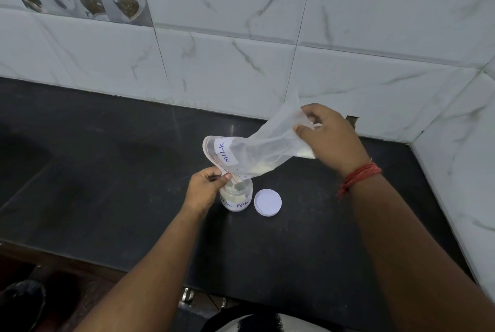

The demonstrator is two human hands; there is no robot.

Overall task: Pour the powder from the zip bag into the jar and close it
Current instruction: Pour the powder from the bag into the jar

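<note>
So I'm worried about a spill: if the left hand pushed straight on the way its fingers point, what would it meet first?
Probably the zip bag mouth it already pinches, just above the jar. The left hand points right and slightly up; depth is uncertain from one view.

I see even, soft, cool light and no hard shadows. The dark surface (107,171) carries a dull sheen. Wide-angle bending curves the wall tiles (348,10) at the edges; the bottom corners go dim and soft.
</note>
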